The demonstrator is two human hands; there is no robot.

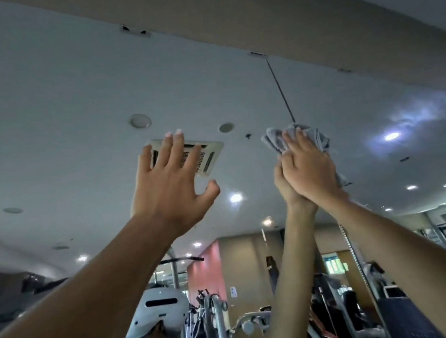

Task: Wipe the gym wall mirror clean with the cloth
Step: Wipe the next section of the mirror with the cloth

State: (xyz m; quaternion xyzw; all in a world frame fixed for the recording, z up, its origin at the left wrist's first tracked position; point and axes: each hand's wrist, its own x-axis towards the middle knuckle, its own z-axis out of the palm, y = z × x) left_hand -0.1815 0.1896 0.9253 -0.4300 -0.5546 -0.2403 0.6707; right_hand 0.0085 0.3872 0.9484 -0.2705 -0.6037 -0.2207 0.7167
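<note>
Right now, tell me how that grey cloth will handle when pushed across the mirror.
Probably floppy: the cloth bunches in soft folds around the right hand. Likely light, since that hand, pressed flat, seems enough to pin it high on the mirror. It should slide readily on the smooth glass, though its loose edges may trail.
</note>
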